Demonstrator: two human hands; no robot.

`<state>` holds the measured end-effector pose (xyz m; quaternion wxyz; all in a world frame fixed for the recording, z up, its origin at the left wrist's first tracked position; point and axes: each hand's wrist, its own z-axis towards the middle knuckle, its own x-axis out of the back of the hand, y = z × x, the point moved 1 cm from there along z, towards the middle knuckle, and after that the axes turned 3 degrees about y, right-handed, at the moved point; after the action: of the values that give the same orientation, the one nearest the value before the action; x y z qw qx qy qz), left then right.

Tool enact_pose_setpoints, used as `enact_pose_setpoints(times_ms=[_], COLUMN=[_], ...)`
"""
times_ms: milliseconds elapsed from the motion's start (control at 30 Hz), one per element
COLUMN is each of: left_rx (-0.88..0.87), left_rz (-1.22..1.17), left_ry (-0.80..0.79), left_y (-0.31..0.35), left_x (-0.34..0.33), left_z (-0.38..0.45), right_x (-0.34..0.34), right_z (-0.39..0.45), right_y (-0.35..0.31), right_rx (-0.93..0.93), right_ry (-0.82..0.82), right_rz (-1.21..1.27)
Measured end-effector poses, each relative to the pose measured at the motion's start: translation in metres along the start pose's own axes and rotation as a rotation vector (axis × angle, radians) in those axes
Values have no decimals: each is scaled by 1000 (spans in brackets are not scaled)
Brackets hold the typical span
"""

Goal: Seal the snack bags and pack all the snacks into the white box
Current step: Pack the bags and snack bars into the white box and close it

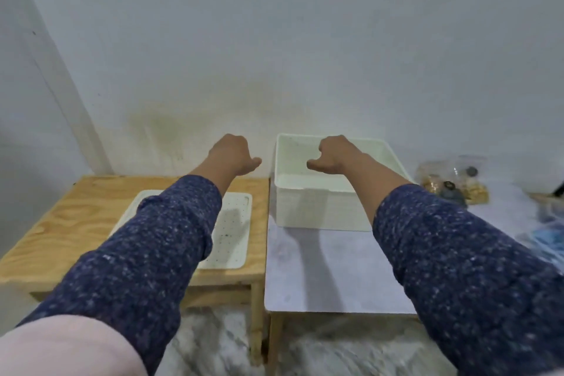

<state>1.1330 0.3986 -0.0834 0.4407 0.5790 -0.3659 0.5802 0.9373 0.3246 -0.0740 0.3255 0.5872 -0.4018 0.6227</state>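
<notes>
The white box stands at the back of the pale grey table, and what shows of its inside looks empty. Clear snack bags with yellowish and dark snacks lie to its right near the wall. My left hand is stretched forward over the wooden table, left of the box, fingers curled in, thumb out, holding nothing. Stretched out above the box's open top is my right hand, also curled with the thumb pointing left and nothing in it. Both arms wear dark blue speckled sleeves.
A white perforated lid or tray lies flat on the wooden table at the left. The grey table adjoins it on the right. Blue and dark items sit at the far right edge. A wall rises close behind.
</notes>
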Motion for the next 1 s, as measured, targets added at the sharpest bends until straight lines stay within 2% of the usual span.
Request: enact_pose_setpoints(times_ms=[167,433,767,1000], left_rx=[-130,-290,-432,-439], left_rz=[-51,-97,-145,-134], left_ry=[28,2,-42,-168], left_y=[80,223,419,497], left_x=[7,-7,-50,-95], left_z=[11,15,21,35], right_x=[23,30,40,18], right_z=[-23,-56,-103,-99], right_y=[64,200,388,467], right_rx=[-102,-275,-452,-498], right_ry=[69,80,18,-70], right_rz=[19,38,5,0])
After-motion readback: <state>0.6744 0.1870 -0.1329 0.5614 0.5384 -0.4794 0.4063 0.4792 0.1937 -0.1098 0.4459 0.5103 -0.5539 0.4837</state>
